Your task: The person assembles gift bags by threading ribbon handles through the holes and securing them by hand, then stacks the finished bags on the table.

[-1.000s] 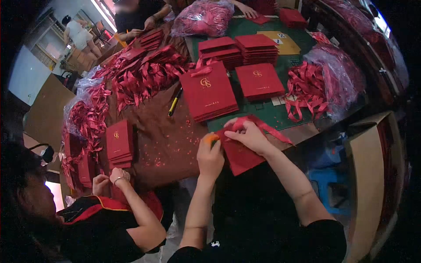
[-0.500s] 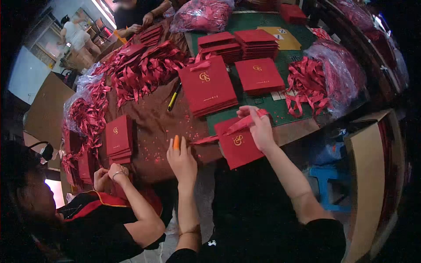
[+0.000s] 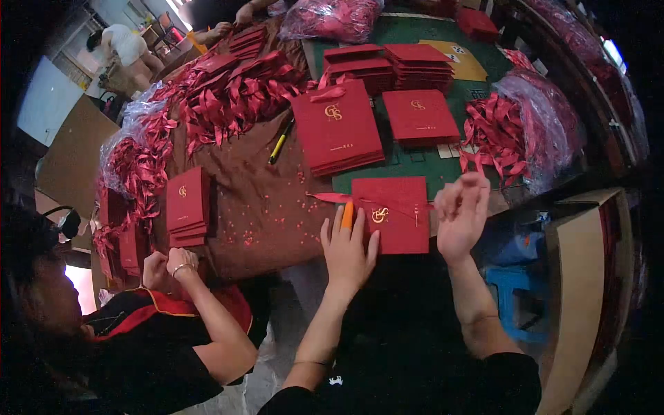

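Note:
A red paper bag with gold lettering lies flat at the table's front edge. Across it runs a red ribbon, its loose end sticking out to the left. My left hand, an orange cover on one finger, rests with outstretched fingers on the bag's left edge and the ribbon. Just off the bag's right side, my right hand is raised with curled fingers. The ribbon's right end runs to this hand; its grip is partly hidden.
Stacked red bags stand behind, with another stack beside them. Ribbon heaps lie right and far left. A yellow-black pen is on the brown cloth. At left, a co-worker's hands are near a bag stack.
My left hand has moved right onto the bag. My right hand has moved right, off the bag, drawing the ribbon across it. The bag has turned straighter.

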Available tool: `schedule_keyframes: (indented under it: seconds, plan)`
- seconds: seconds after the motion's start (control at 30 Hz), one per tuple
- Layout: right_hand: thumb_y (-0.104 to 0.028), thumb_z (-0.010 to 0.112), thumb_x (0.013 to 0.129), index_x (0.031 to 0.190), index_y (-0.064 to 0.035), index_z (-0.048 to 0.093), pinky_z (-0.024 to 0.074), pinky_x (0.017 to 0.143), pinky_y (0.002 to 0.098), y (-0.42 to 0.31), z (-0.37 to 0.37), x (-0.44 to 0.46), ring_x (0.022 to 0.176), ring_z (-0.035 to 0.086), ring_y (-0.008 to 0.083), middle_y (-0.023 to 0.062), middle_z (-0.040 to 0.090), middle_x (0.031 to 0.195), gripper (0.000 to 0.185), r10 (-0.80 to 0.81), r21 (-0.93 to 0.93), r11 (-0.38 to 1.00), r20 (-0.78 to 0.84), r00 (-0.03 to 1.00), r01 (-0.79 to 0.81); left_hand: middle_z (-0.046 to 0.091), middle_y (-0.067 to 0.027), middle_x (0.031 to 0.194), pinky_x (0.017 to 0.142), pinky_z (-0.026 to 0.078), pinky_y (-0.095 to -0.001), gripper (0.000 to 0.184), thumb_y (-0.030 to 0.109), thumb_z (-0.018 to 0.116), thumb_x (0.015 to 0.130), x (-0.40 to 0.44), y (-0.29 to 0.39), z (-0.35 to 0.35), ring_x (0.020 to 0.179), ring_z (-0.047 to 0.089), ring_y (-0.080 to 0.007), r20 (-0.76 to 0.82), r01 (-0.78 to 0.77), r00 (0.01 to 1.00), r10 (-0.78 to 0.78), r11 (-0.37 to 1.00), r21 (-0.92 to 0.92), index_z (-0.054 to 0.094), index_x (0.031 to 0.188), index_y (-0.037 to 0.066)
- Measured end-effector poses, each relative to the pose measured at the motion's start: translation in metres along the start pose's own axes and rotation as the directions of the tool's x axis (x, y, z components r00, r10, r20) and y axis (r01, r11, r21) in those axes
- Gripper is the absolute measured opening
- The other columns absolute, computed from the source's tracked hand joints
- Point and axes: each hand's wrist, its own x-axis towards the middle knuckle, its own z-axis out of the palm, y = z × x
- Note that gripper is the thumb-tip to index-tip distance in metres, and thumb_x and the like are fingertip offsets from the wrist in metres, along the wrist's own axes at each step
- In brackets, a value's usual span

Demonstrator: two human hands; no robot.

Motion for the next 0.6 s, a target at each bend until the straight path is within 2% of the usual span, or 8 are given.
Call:
schedule_keyframes:
  seconds: [0.03,0.07,0.2,0.23,0.3,0.4,0.57,0.6]
  plan:
    - [-0.024,0.041,0.101,0.113,-0.0045,0.042,0.0385,0.066,0.0247,-0.001,0.004,-0.01,0.072,0.045,0.009,0.0028,0.046,0.082,0.023,0.037,-0.252,0.967,-0.02,0.999,-0.04,0.052,-0.0203,0.127,0.105,0.029,-0.0512,0.05,0.023,0.064,0.085,-0.001,-0.001,0.001,0.126,0.043,-0.0333,-0.006,0.015,1.0,-0.015,0.999,-0.043,0.051,0.127,0.0]
    - [-0.021,0.042,0.099,0.116,-0.0036,0.04,0.0385,0.069,0.0243,-0.001,0.007,-0.016,0.073,0.044,0.0095,0.0031,0.046,0.086,0.024,0.102,-0.331,0.943,0.17,0.98,-0.041,0.052,-0.0203,0.127,0.105,0.029,-0.0502,0.05,0.022,0.064,0.086,-0.001,-0.003,0.002,0.126,0.044,-0.0332,-0.01,0.028,1.0,-0.029,0.996,-0.087,0.05,0.128,0.0]
    - [-0.014,0.039,0.098,0.115,-0.0022,0.04,0.0415,0.074,0.0283,0.014,0.0,-0.023,0.076,0.046,0.0134,0.0058,0.048,0.086,0.021,0.447,-0.597,0.782,0.336,0.829,-0.18,0.058,-0.018,0.121,0.097,0.04,-0.0412,0.035,0.007,0.059,0.089,-0.015,-0.01,0.006,0.112,0.054,-0.0332,-0.155,0.236,0.943,-0.296,0.919,-0.317,0.056,0.122,-0.001]
    - [-0.014,0.037,0.099,0.115,-0.002,0.04,0.042,0.073,0.0292,0.009,0.006,-0.019,0.076,0.047,0.013,0.0062,0.048,0.085,0.021,0.516,-0.661,0.724,0.332,0.79,-0.195,0.061,-0.0152,0.115,0.096,0.04,-0.0386,0.027,0.006,0.059,0.089,-0.015,-0.008,0.002,0.11,0.055,-0.0319,-0.166,0.286,0.928,-0.335,0.922,-0.26,0.062,0.115,0.001]
    - [-0.011,0.04,0.099,0.109,-0.0019,0.044,0.0425,0.069,0.0283,0.013,0.011,-0.02,0.075,0.049,0.012,0.0057,0.049,0.082,0.014,0.555,-0.675,0.699,0.305,0.774,-0.236,0.062,-0.0143,0.114,0.096,0.04,-0.0385,0.024,0.005,0.059,0.088,-0.021,-0.016,0.004,0.11,0.055,-0.0313,-0.088,0.318,0.926,-0.367,0.884,-0.342,0.063,0.112,0.002]
    - [-0.003,0.048,0.095,0.098,-0.0004,0.051,0.0441,0.065,0.0255,0.042,0.0,-0.032,0.069,0.055,0.0136,0.0066,0.056,0.08,0.004,0.57,-0.439,0.786,0.246,0.784,-0.434,0.062,-0.0121,0.114,0.097,0.04,-0.0376,0.02,0.005,0.061,0.086,-0.022,-0.018,0.0,0.111,0.055,-0.0295,-0.053,0.271,0.948,-0.314,0.882,-0.386,0.067,0.106,0.004]
    - [-0.004,0.058,0.09,0.096,0.0015,0.061,0.0471,0.066,0.0259,0.038,0.007,-0.031,0.072,0.06,0.0125,0.0062,0.061,0.075,0.008,0.517,-0.666,0.712,0.284,0.808,-0.223,0.062,-0.012,0.115,0.098,0.041,-0.0373,0.019,0.004,0.063,0.084,-0.021,-0.018,-0.002,0.112,0.054,-0.0274,0.05,0.36,0.915,-0.4,0.755,-0.547,0.068,0.103,0.004]
    - [-0.005,0.06,0.089,0.098,-0.0001,0.063,0.0479,0.067,0.0276,0.041,0.005,-0.032,0.072,0.061,0.0164,0.0078,0.061,0.077,0.011,0.394,-0.683,0.728,0.349,0.85,-0.058,0.062,-0.0122,0.114,0.098,0.041,-0.0372,0.019,0.004,0.064,0.083,-0.021,-0.018,-0.002,0.112,0.054,-0.0268,0.071,0.371,0.91,-0.41,0.724,-0.582,0.069,0.102,0.004]
